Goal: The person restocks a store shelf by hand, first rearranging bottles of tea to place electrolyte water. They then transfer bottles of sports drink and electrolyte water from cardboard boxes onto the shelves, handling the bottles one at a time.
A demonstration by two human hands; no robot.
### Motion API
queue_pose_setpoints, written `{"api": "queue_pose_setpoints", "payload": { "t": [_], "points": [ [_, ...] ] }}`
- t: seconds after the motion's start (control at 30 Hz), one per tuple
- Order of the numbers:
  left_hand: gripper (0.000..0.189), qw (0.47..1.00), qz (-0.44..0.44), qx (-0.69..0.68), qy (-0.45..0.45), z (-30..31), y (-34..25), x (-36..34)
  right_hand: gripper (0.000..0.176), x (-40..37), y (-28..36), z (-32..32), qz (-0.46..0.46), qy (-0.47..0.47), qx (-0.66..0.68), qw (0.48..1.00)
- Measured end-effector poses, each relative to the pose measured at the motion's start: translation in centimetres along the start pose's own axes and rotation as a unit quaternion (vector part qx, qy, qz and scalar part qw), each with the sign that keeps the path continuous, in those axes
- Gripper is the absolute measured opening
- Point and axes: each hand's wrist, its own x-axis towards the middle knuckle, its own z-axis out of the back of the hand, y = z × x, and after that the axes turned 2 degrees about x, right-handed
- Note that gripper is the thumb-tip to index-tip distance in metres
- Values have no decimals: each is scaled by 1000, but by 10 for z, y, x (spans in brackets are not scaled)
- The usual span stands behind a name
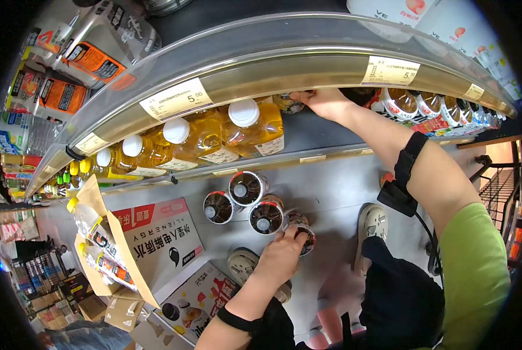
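Note:
Down by the floor, my left hand (278, 256) is closed around the top of a dark drink bottle (307, 240). Beside it stand three more dark bottles with red-and-white labels, one of them a bottle (266, 217) right next to my fingers. My right hand (326, 104) reaches under the upper shelf edge onto the lower shelf (325, 134). Its fingers are closed at a bottle (288, 104) there, partly hidden by the rail. Left of that hand is a row of yellow drink bottles (243, 125) with white caps.
Dark bottles (400, 104) line the lower shelf at right. The upper shelf's price rail (307, 70) overhangs my right hand. An open carton (138, 251) with bottles stands on the floor at left, beside another printed box (199, 300). My shoes (369, 230) are close to the bottles.

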Motion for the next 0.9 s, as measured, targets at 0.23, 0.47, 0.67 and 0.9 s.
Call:
{"api": "queue_pose_setpoints", "payload": {
  "t": [0.23, 0.47, 0.67, 0.9],
  "points": [
    [40, 993, -65, 89, -43, -11, 4, 14, 54, -68, 5, 15, 116, -64, -84, 988],
    [36, 983, -90, -38, -155, 34, -38, 22, 83, -189, -12, 41, 110, 364, -31, 924],
    [40, 945, -142, -40, -291, 129, -100, 8, 100, -184, 47, 72, 75, 225, -31, 971],
    [58, 854, -116, -173, -478, 122, -98, 59, 94, -124, 12, 50, 106, -137, 37, 984]
  ]
}}
